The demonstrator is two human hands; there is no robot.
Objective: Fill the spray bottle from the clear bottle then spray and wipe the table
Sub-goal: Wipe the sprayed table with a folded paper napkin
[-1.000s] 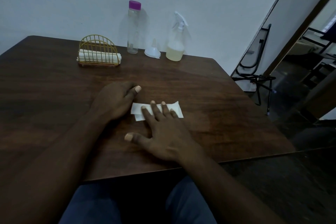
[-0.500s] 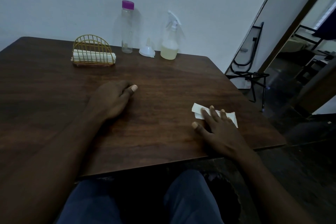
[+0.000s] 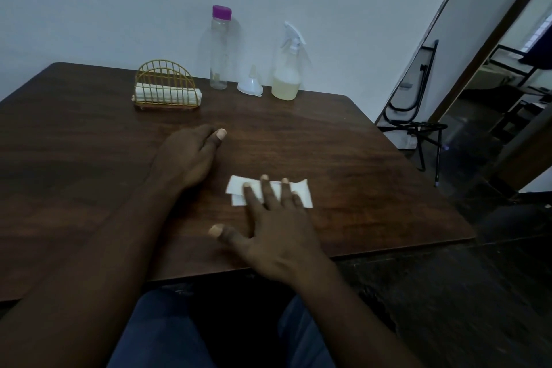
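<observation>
Head: tissue (image 3: pixel 236 186) long axis left-right under spread right hand (image 3: pixel 277 233); left hand (image 3: pixel 188 155) loosely curled.

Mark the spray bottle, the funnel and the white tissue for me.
spray bottle (image 3: pixel 285 86): head view, on its lower body where the yellowish liquid sits.
funnel (image 3: pixel 250 88): head view, on its wide white cone.
white tissue (image 3: pixel 236 187): head view, on its uncovered left end.
</observation>
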